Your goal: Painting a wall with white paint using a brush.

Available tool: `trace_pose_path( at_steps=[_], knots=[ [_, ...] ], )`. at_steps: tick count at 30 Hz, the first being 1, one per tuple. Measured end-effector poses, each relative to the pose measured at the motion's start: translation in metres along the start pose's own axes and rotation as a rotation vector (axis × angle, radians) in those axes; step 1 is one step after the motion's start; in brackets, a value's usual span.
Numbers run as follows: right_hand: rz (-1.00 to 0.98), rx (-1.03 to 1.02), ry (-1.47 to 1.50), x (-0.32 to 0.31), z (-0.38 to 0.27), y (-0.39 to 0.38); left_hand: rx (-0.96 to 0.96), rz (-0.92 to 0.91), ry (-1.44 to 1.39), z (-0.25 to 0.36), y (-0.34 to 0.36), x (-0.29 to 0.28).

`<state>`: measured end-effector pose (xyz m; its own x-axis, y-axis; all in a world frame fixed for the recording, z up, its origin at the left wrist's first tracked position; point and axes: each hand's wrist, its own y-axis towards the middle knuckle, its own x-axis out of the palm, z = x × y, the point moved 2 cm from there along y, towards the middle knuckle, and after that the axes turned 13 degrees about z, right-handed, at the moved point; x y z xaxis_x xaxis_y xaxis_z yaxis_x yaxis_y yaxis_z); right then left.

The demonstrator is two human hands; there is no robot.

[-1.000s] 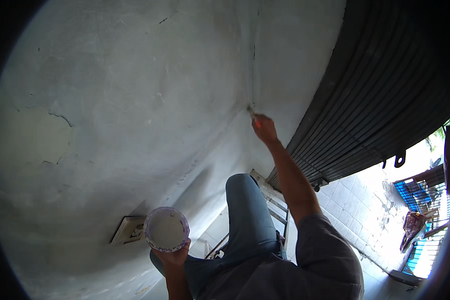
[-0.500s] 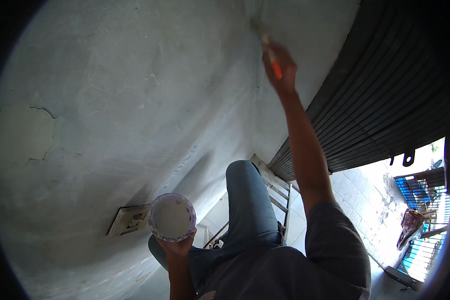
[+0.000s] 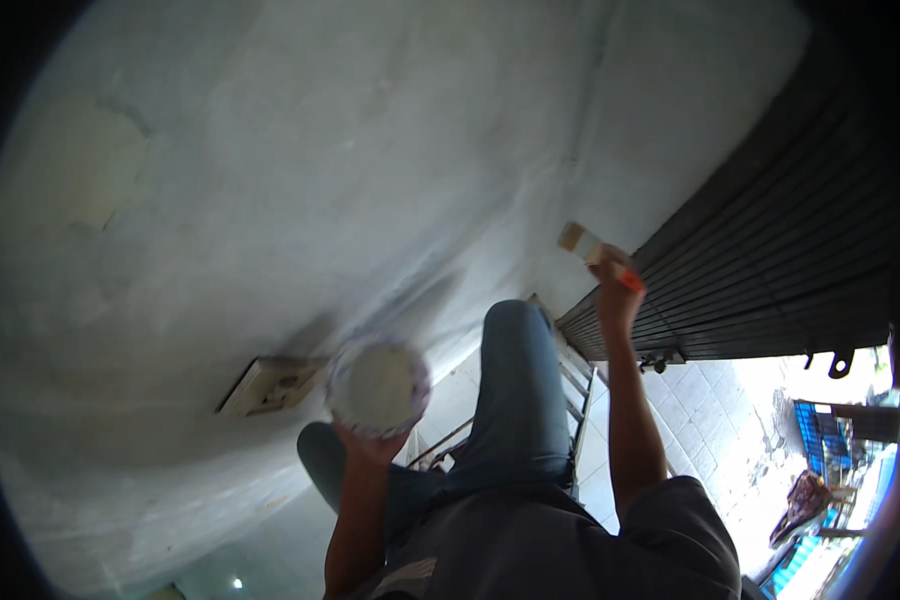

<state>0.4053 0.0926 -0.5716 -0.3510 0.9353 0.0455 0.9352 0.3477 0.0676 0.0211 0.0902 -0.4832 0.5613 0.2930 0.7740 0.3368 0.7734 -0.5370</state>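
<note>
My left hand (image 3: 372, 445) is closed round the underside of a round tub (image 3: 378, 388) with pale paint in it and a smeared, purplish rim. It is held up in front of the wall, above my bent leg. In my right hand (image 3: 615, 280) is a paintbrush (image 3: 588, 247) with an orange handle end. The brush's tan bristles point up and left, apart from the wall as far as I can see. Both the hand and the tub are slightly blurred.
A grey-white wall (image 3: 300, 180) with a peeled patch fills the left, with a wall socket plate (image 3: 270, 387) low on it. Dark ribbed shutter (image 3: 760, 230) stands at right. A ladder (image 3: 578, 400) is beside my knee (image 3: 518, 330). Tiled ground (image 3: 710, 420) lies outside.
My right hand has come down from the wall corner with the paintbrush, toward me. The tub in my left hand has shifted slightly up and right, and the whole view has tilted.
</note>
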Motion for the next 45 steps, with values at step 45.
trace_pose_path(
  at_steps=[45],
  knots=[
    [-0.55,0.413,0.123,0.027,-0.133,-0.123,0.068,-0.112,0.349,-0.053,0.075,0.055]
  ],
)
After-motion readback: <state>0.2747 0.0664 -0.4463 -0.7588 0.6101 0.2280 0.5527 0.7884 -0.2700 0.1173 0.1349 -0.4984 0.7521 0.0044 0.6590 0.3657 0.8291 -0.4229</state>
